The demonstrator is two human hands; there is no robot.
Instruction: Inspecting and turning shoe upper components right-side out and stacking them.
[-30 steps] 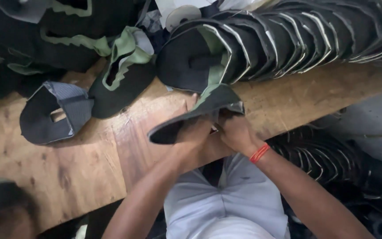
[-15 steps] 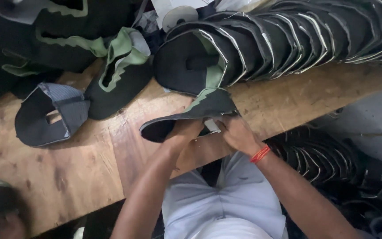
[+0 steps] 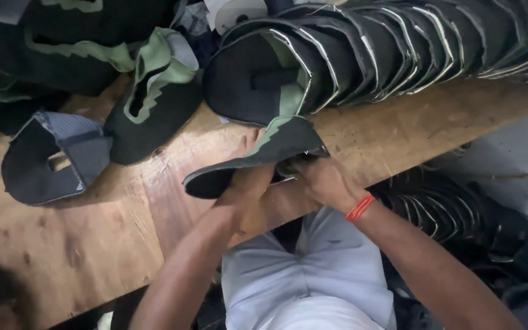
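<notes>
While my left hand (image 3: 249,183) and right hand (image 3: 319,180) both clamp the dark shoe upper (image 3: 258,153) above the near edge of the wooden bench (image 3: 93,244), it looks light, floppy and grippy; holding it by its stitched green rim seems safest.
</notes>
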